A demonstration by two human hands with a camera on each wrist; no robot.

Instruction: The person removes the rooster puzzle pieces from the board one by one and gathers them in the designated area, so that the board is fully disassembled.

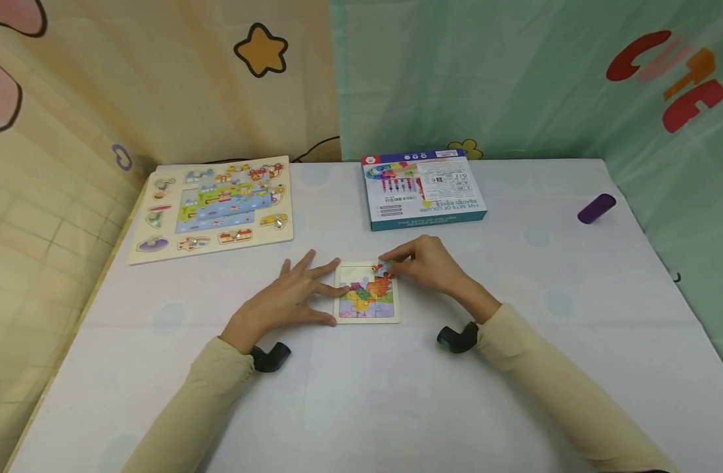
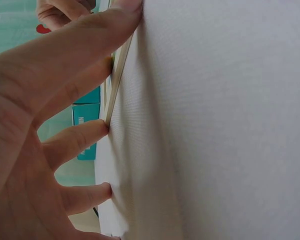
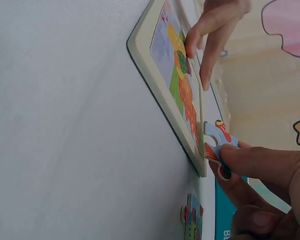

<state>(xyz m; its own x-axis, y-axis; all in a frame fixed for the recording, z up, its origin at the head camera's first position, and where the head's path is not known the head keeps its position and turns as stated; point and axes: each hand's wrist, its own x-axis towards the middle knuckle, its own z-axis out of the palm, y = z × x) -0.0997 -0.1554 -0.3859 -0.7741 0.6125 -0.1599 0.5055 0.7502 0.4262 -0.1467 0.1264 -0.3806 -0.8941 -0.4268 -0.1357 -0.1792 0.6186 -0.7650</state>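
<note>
A small square jigsaw puzzle (image 1: 367,309) with a pale wooden frame lies on the table, its pieces showing a colourful bird. At its left side is my left hand (image 1: 287,295), fingers spread; the thumb touches the lower left corner and one fingertip rests on the picture. My right hand (image 1: 429,266) pinches a blue and red puzzle piece (image 3: 217,137) between thumb and fingers, over the frame's upper right corner. Bare wood shows along the top of the frame. In the right wrist view, another small colourful piece (image 3: 193,217) lies beyond the frame.
A wooden knob puzzle board (image 1: 213,240) with vehicle shapes lies at the back left. Behind the small puzzle is a flat toy box (image 1: 426,190) with a teal edge. A purple cylinder (image 1: 597,209) lies at the far right. Printed curtains border the white table.
</note>
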